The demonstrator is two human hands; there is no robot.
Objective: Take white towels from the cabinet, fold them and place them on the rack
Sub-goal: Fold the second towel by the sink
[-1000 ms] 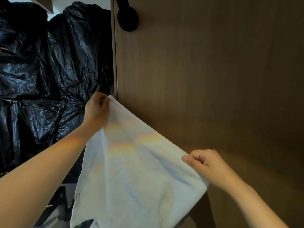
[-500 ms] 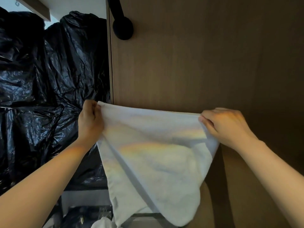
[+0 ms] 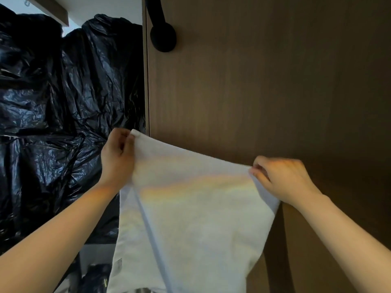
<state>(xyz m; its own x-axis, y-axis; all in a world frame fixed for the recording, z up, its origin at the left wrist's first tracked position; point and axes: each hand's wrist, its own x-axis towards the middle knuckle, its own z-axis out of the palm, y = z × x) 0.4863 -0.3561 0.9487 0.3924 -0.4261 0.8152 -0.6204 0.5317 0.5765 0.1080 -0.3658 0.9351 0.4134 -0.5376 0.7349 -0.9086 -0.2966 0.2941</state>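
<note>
A white towel (image 3: 190, 218) hangs spread in front of me, held up by its two top corners. My left hand (image 3: 116, 159) pinches the upper left corner, which sits a little higher. My right hand (image 3: 283, 178) pinches the upper right corner. A long crease runs down the towel's left part, and its lower edge falls out of the frame. The brown wooden cabinet door (image 3: 264, 81) stands right behind the towel. No rack is in view.
Crumpled black plastic bags (image 3: 53, 113) fill the open space to the left of the door. A black round handle (image 3: 163, 37) is fixed near the door's top left edge. A pale surface (image 3: 95, 256) shows low on the left below the bags.
My right hand rose from low on the right to nearly level with the left, then dropped slightly. The towel went from a slanted hang to a spread sheet. The left hand stayed put.
</note>
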